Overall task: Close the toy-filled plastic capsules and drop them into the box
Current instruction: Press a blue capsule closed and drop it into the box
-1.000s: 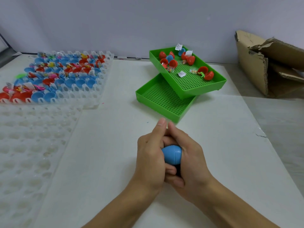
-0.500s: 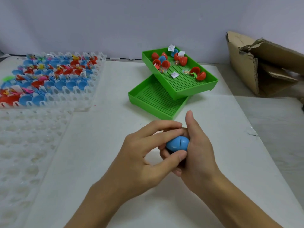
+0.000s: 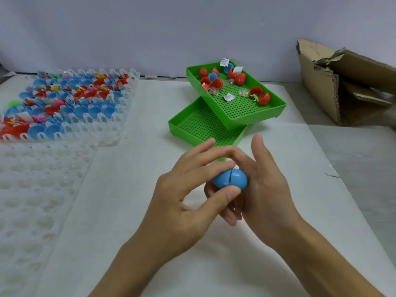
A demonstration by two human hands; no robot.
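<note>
A blue plastic capsule (image 3: 229,179), closed with its seam showing, sits between both hands over the white table. My left hand (image 3: 188,189) pinches it between thumb and fingers. My right hand (image 3: 263,183) cradles it from the right and below, with the thumb raised and the fingers curled under it. A green tray (image 3: 276,108) behind holds several open red and blue capsules (image 3: 258,95) with small toys and paper slips. The torn cardboard box (image 3: 321,82) stands at the far right.
A second green tray (image 3: 182,125) lies under the first one. A clear plastic rack (image 3: 120,125) at the left holds many red and blue capsule halves with toys. Another clear rack (image 3: 38,200) with bare cups lies at the near left.
The hands have gone from squeezing the capsule tight to a looser hold, with the fingers spread and the closed seam turned up. The view has shifted slightly right.
</note>
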